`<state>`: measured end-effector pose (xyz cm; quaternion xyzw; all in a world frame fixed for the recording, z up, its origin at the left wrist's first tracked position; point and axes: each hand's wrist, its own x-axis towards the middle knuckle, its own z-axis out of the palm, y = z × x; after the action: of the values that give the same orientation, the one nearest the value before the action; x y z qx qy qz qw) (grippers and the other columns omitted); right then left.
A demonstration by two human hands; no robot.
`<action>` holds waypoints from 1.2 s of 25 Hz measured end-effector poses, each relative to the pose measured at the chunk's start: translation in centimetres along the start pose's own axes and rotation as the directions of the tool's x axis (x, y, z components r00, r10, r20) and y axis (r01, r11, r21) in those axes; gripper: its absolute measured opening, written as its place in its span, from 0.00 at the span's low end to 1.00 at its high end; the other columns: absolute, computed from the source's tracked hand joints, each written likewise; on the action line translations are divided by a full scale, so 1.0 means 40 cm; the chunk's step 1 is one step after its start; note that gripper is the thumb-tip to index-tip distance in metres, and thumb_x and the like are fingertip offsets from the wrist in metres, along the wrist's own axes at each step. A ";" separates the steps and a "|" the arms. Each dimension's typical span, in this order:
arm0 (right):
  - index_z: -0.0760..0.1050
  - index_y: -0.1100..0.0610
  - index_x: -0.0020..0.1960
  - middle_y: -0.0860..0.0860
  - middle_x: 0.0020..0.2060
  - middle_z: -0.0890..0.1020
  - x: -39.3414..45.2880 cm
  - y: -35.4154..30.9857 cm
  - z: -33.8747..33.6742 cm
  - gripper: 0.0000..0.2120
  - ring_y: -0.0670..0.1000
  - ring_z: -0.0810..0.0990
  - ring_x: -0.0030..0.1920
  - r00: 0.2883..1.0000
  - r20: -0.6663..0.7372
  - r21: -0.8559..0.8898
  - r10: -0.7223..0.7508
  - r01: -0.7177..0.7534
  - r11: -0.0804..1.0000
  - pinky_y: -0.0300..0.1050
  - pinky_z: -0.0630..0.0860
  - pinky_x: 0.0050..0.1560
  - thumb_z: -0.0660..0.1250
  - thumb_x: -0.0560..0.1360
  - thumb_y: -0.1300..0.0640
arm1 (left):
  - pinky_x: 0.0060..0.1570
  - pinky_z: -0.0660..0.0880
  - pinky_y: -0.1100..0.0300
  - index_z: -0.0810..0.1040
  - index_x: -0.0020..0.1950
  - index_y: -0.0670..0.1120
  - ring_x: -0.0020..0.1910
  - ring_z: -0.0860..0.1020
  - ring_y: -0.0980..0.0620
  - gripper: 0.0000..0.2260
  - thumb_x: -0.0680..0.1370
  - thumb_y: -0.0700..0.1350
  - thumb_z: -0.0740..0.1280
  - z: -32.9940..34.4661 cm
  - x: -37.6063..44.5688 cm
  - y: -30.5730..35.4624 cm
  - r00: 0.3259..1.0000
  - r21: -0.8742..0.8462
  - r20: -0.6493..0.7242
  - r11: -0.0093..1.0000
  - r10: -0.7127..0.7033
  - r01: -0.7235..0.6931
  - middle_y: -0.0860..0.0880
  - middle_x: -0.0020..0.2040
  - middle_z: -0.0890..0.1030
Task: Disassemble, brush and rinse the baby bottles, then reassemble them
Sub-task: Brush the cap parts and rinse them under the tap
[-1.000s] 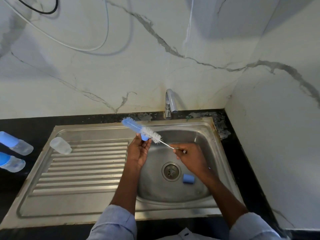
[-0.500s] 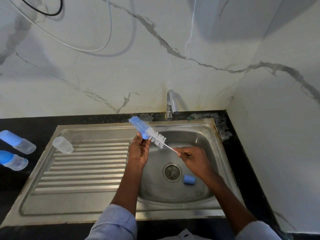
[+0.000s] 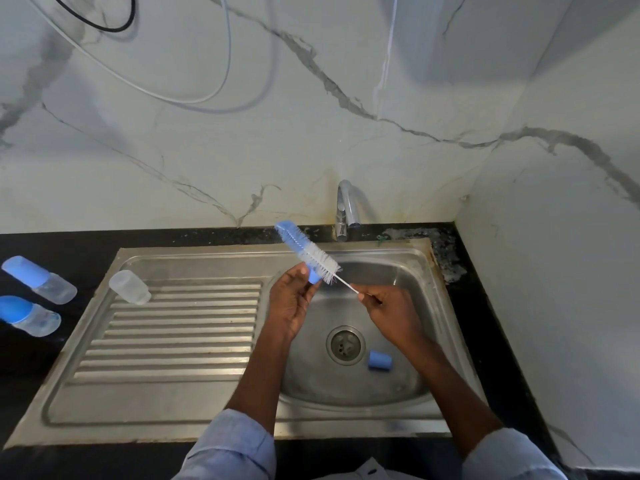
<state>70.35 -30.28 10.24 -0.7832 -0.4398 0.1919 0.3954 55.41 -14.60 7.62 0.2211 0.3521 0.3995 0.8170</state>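
My right hand [image 3: 389, 310] pinches the thin white stem of a bottle brush [image 3: 308, 251] whose bristles are blue at the tip and white lower down. My left hand [image 3: 289, 303] holds a small blue bottle part [image 3: 314, 276] with the brush passing through or right behind it, above the sink basin [image 3: 398, 382]. A blue cap [image 3: 379, 360] lies in the basin beside the drain [image 3: 345, 345]. A clear bottle body [image 3: 130, 286] lies on the drainboard. Two baby bottles with blue tops [image 3: 38, 279] [image 3: 29, 316] lie on the black counter at left.
The chrome tap [image 3: 346, 209] stands behind the basin with no water visible. The ribbed drainboard [image 3: 173, 337] lies left of the basin. A marble wall runs behind and on the right side. Cables hang on the wall at upper left.
Both hands and the brush hold nearly the same pose over the basin; the brush has shifted only slightly against the blue part. The view tilted a little.
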 end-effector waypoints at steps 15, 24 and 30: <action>0.83 0.42 0.62 0.46 0.50 0.88 -0.021 -0.005 0.016 0.15 0.49 0.86 0.51 0.998 -0.052 -0.060 0.035 -0.039 0.997 0.49 0.81 0.54 0.70 0.79 0.57 | 0.58 0.82 0.50 0.78 0.63 0.34 0.58 0.83 0.42 0.10 0.83 0.36 0.64 0.007 -0.006 -0.010 0.997 -0.137 0.061 0.990 -0.037 0.045 0.37 0.59 0.83; 0.83 0.39 0.61 0.47 0.42 0.88 -0.017 0.001 -0.017 0.15 0.46 0.83 0.38 0.996 -0.084 -0.094 -0.002 -0.006 0.996 0.44 0.78 0.42 0.70 0.79 0.55 | 0.57 0.81 0.58 0.81 0.55 0.39 0.53 0.84 0.49 0.08 0.80 0.29 0.66 -0.003 0.010 -0.013 0.990 0.179 0.105 0.977 0.098 -0.115 0.44 0.51 0.87; 0.83 0.41 0.62 0.45 0.48 0.88 -0.024 0.002 -0.023 0.15 0.46 0.85 0.46 0.997 -0.075 -0.108 0.026 -0.034 0.994 0.45 0.81 0.48 0.69 0.80 0.56 | 0.57 0.78 0.58 0.82 0.60 0.40 0.53 0.83 0.50 0.12 0.79 0.29 0.68 -0.024 0.013 -0.005 0.962 0.435 0.178 0.860 0.208 -0.267 0.45 0.52 0.87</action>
<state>70.48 -31.55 10.69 -0.8168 -0.4229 0.1447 0.3649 55.01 -14.22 6.63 0.4722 0.3541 0.3892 0.7072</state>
